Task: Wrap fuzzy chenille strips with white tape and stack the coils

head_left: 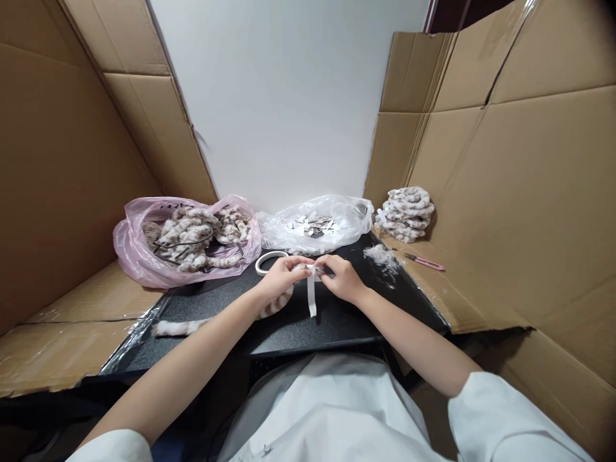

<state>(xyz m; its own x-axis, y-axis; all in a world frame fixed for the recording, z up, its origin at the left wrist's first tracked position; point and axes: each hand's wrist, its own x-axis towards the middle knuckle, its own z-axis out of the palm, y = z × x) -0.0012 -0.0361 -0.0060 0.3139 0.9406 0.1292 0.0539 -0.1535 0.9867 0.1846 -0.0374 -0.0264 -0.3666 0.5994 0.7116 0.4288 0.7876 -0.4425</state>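
My left hand (283,274) is closed in a pinch on a brown-and-white furry strip (276,306). The strip runs back under my left forearm, and its other end lies on the black tabletop. Against it, my right hand (342,277) pinches at the same spot, where a white tape piece (312,300) wraps the strip's tip and hangs down. Fingers partly hide the join. Just behind my left hand lies a white tape roll (262,264).
A pink plastic bag (128,256) holds furry strips and dark wires. Beside it, a clear bag (353,221) contains small metallic pieces. Coiled furry strips (409,215) are stacked at right, near loose fluff (382,258) and pink thread snips (428,262). Cardboard walls (539,192) flank the black table (231,340).
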